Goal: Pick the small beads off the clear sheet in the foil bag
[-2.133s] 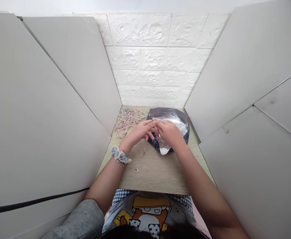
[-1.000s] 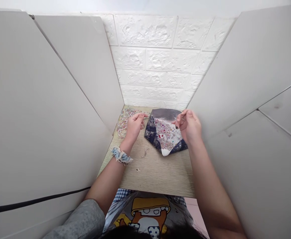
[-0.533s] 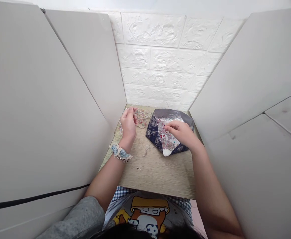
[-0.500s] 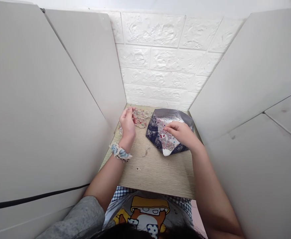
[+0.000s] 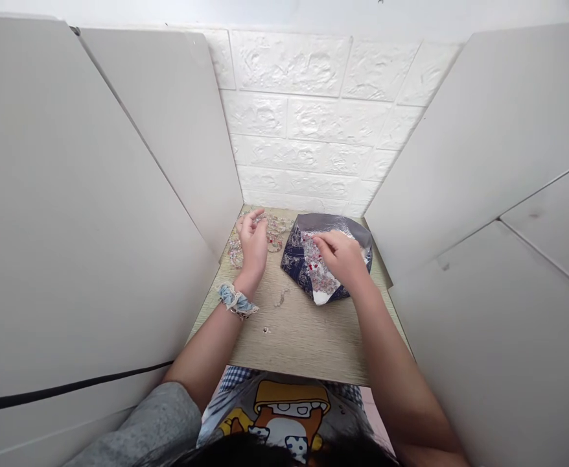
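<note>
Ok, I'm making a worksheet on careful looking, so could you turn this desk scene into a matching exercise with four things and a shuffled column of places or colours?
Column one
1. scrunchie
2. bag
3. heap of bead strands
4. right hand

Column two
A. at the far left of the tabletop
B. reaching over the open bag
C. light blue with a pale lacy edge
D. dark blue patterned outside, silvery inside

Right pairs: 1-C, 2-D, 3-A, 4-B
</note>
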`<state>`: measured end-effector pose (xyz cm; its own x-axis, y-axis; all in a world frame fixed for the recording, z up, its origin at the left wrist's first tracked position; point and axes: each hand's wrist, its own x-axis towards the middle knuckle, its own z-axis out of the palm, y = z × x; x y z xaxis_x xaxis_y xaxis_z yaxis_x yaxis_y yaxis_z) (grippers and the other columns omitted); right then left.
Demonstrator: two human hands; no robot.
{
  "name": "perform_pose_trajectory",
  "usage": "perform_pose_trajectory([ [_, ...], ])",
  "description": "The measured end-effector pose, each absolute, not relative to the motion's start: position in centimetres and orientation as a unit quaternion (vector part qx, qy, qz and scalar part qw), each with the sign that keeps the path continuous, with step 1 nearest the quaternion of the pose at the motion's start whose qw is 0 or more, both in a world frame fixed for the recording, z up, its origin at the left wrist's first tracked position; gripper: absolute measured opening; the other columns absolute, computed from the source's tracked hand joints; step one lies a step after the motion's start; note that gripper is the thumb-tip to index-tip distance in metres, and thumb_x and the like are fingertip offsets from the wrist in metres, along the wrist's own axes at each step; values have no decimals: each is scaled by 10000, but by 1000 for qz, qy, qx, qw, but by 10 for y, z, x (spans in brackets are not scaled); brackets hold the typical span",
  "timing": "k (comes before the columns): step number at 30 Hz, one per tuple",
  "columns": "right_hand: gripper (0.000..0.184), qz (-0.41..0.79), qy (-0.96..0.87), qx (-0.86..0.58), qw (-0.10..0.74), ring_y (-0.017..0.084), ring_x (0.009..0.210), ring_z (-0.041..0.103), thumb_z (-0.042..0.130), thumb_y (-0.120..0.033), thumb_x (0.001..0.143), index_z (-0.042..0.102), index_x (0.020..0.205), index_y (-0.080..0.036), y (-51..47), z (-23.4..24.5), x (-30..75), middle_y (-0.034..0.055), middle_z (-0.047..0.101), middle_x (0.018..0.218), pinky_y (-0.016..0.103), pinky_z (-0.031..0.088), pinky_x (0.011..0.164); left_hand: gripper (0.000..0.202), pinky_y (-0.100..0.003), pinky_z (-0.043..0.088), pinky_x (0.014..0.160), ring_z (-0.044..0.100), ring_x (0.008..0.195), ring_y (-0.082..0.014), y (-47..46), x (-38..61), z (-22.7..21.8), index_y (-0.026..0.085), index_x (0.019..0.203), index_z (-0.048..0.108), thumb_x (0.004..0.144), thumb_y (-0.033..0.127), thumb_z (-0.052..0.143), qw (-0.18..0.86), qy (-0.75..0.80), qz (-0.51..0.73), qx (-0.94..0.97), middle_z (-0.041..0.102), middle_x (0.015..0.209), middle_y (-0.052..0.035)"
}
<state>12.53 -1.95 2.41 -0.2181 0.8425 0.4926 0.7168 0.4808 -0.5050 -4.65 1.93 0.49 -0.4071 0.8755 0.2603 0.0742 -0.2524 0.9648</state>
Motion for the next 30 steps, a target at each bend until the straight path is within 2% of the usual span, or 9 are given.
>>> perform_pose_trajectory([
  [4, 261, 74, -793, -505, 333, 151, 731, 528, 371, -283, 855, 618, 892, -205, -17, 19, 121, 31, 586, 774, 257, 381, 647, 232, -207, 420, 674, 500, 777, -95, 15, -42, 7, 196, 940, 563, 734, 205, 457, 288, 513, 649, 482, 495, 1016, -46],
  [8, 254, 81, -811, -500, 293, 146, 717, 530, 405, -321, 846, 611, 970, -241, -16, 16, 118, 24, 579, 769, 251, 387, 630, 212, -227, 416, 745, 522, 853, -119, 10, -37, 11, 162, 908, 566, 757, 242, 441, 357, 457, 584, 568, 569, 929, -48],
  [12, 209, 86, -839, -471, 258, 144, 724, 539, 448, -312, 827, 630, 920, -269, -16, 11, 111, 16, 601, 813, 251, 390, 634, 282, -233, 412, 768, 536, 879, -130, 3, -30, 14, 154, 919, 565, 781, 351, 417, 445, 403, 477, 642, 587, 931, -53],
  [15, 208, 94, -845, -462, 253, 138, 745, 546, 446, -261, 828, 651, 803, -246, -18, 9, 106, 11, 614, 865, 245, 385, 644, 355, -214, 417, 597, 538, 657, -108, 0, -26, 11, 148, 814, 564, 784, 446, 373, 487, 402, 382, 674, 584, 735, -29],
  [17, 238, 98, -843, -469, 246, 131, 705, 546, 442, -231, 825, 651, 711, -224, -18, 11, 105, 8, 621, 826, 240, 375, 621, 415, -203, 349, 460, 450, 478, -85, -1, -24, 7, 145, 720, 534, 784, 500, 328, 499, 412, 340, 683, 493, 538, 7],
  [19, 232, 101, -840, -474, 245, 131, 692, 545, 449, -222, 818, 649, 702, -217, -18, 13, 107, 8, 626, 792, 236, 367, 610, 444, -199, 275, 403, 352, 405, -69, 0, -23, 5, 148, 653, 491, 782, 527, 299, 504, 413, 332, 682, 380, 451, 36],
  [21, 214, 106, -834, -479, 253, 133, 684, 541, 454, -237, 817, 650, 734, -211, -17, 15, 111, 14, 627, 758, 235, 362, 599, 440, -197, 255, 413, 322, 420, -62, 1, -24, 5, 146, 602, 468, 774, 524, 322, 489, 405, 340, 694, 348, 458, 40],
  [25, 230, 121, -812, -499, 278, 127, 588, 511, 456, -271, 815, 643, 703, -196, -15, 19, 122, 9, 599, 633, 231, 340, 536, 423, -199, 279, 479, 371, 506, -76, 6, -26, 8, 133, 580, 534, 736, 505, 408, 432, 416, 327, 730, 420, 510, 22],
  [30, 162, 172, -784, -495, 333, 126, 712, 548, 487, -232, 794, 647, 823, -236, -14, 20, 135, 0, 638, 792, 233, 383, 630, 412, -210, 330, 519, 458, 557, -108, 7, -30, 12, 135, 653, 627, 701, 504, 450, 425, 451, 320, 717, 525, 536, 3],
])
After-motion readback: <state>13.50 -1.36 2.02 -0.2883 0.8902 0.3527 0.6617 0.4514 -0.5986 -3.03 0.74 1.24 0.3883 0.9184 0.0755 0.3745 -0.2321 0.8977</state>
